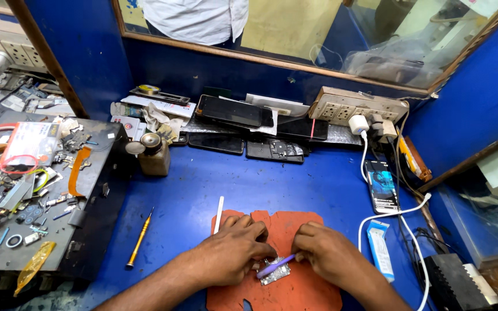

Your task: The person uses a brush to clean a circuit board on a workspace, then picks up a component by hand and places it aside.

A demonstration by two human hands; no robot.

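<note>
Both hands, left hand point(234, 250) and right hand point(325, 251), pinch a purple tool point(275, 266) over the small metal board point(275, 274), long axis two-to-eight o'clock, between them.

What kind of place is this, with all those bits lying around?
Most likely a small phone repair stall. Several phones lie stacked against the blue wall, loose small parts cover a side tray, and both hands work on a small circuit board on an orange mat.
</note>
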